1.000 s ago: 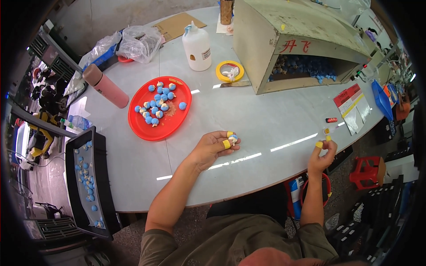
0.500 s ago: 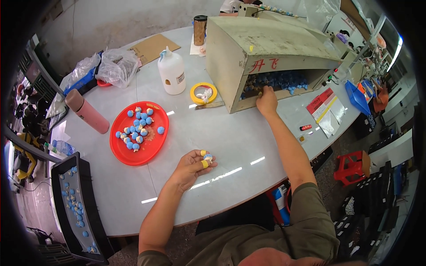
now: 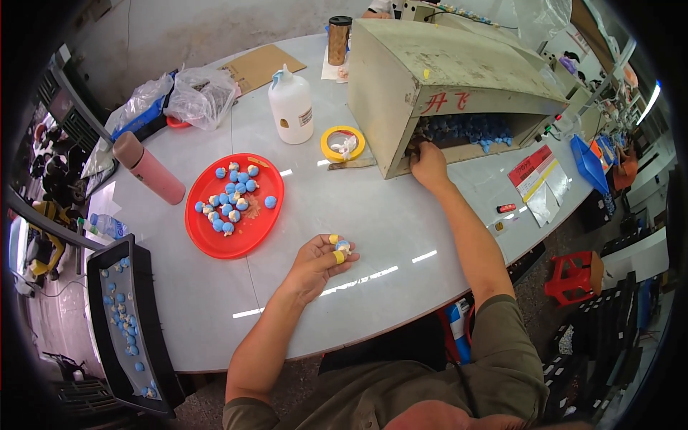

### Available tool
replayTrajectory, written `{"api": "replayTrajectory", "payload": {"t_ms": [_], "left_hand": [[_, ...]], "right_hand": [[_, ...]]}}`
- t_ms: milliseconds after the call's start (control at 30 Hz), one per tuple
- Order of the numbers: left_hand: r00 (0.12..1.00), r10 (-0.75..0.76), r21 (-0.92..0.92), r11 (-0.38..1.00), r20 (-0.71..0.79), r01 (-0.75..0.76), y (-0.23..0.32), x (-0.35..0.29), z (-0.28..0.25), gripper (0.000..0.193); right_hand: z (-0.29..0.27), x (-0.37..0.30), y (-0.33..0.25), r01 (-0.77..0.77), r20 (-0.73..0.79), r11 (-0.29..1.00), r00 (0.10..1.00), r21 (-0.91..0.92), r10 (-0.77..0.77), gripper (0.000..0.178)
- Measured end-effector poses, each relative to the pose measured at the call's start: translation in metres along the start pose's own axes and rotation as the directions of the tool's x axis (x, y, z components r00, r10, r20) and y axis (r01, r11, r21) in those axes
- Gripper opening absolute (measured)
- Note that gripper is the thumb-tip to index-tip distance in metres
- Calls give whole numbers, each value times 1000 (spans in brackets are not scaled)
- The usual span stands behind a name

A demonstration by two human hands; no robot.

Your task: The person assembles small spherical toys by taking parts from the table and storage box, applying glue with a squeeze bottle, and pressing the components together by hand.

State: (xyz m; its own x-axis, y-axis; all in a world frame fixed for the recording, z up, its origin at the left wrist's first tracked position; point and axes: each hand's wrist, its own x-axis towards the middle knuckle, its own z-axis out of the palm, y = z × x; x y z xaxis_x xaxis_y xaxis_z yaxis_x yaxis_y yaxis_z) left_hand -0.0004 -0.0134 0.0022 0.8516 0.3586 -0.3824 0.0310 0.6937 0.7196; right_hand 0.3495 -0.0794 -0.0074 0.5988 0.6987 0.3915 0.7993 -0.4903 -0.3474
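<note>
My left hand rests on the round white table, holding a small blue and white piece between fingers that wear yellow fingertip covers. My right hand reaches into the open side of a beige box, among the blue pieces inside; its fingers are partly hidden. A red tray with several blue and white pieces lies left of my left hand.
A white bottle, a yellow tape roll, a pink flask, plastic bags and cardboard sit on the table. A black tray with blue pieces stands lower left. A red stool is at right.
My right hand went from the table's right edge up to the box and now sits at its opening. My left hand stayed in place with the small piece.
</note>
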Motion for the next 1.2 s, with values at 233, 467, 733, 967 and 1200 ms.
{"api": "replayTrajectory", "payload": {"t_ms": [233,467,733,967,1200], "left_hand": [[954,213,4,976,-211,-217,-1,1,-3,31],[938,304,-186,924,-168,-333,-9,10,-4,30],[911,312,-169,916,-269,-364,-10,11,-14,30],[929,258,-92,952,-264,-290,-8,11,-7,30],[973,187,-292,931,-139,-220,-6,6,-8,25]], "right_hand": [[-49,-72,-67,-401,401,162,916,902,33,24],[-37,-121,-158,-636,635,69,745,769,-206,26],[-14,-123,-165,10,249,600,904,800,-347,26],[-4,-128,-159,-56,189,511,959,858,-211,25],[3,-127,-152,-47,198,533,953,845,-229,27]]}}
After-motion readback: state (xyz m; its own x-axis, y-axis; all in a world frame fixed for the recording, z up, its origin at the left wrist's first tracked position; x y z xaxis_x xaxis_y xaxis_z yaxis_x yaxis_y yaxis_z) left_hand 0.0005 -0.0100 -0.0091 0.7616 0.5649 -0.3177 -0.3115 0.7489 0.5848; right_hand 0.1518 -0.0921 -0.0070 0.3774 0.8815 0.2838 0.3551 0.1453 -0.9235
